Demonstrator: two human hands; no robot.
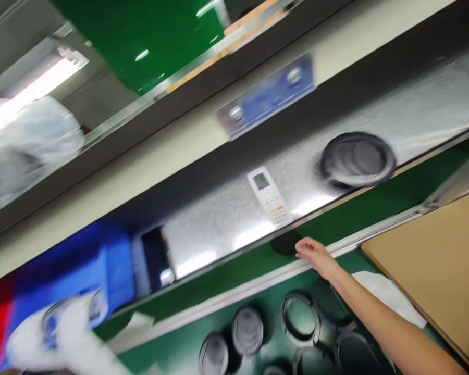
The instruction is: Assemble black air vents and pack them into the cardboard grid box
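Observation:
My right hand (315, 253) reaches in from the lower right, its fingers pinched together at the edge of a thin dark disc (284, 242). The disc is blurred and lies against the green strip just below the metal shelf's front edge. Below my hand, several dark round parts stand on the green work surface: a ring (300, 319) with an open middle and two capped round pieces (247, 330) (213, 354). My left hand is not visible.
On the metal shelf (219, 224) lie a white remote control (267, 195), a large black round part (358, 159) and a dark phone-like slab (158, 259). A blue bin (117, 271) and blurred white material (78, 333) are at lower left. Brown cardboard (433, 265) stands right.

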